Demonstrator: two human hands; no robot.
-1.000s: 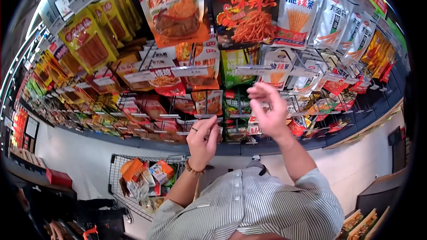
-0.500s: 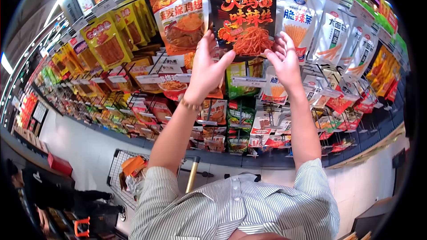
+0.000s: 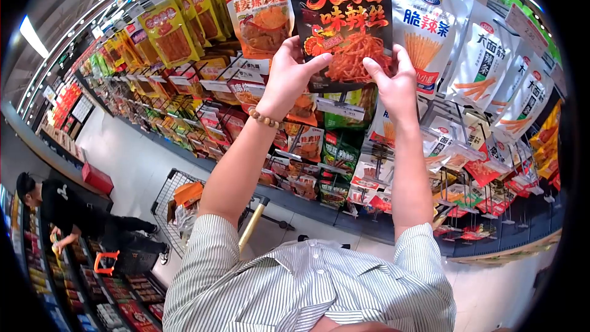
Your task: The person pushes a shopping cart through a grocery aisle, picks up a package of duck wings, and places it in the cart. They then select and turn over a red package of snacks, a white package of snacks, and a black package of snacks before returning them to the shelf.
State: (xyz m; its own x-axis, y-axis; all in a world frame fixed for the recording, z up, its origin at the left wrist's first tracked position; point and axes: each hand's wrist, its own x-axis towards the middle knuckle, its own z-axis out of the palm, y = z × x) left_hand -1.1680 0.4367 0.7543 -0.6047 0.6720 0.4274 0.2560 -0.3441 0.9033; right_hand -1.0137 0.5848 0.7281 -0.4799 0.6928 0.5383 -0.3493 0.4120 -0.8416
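A black snack packet with red and orange print hangs at the top of the shelf rack. My left hand grips its lower left corner, thumb on the front. My right hand holds its lower right edge, thumb across the front. A bead bracelet sits on my left wrist. An orange packet hangs to its left and a white packet to its right.
Rows of hanging snack packets fill the rack on pegs with price tags. A wire shopping cart with goods stands below left. A person in black crouches at the far left by a low shelf.
Both hands rose from chest height to the black packet and closed on its lower edge. The view tilted up and left, and the person in black came into view.
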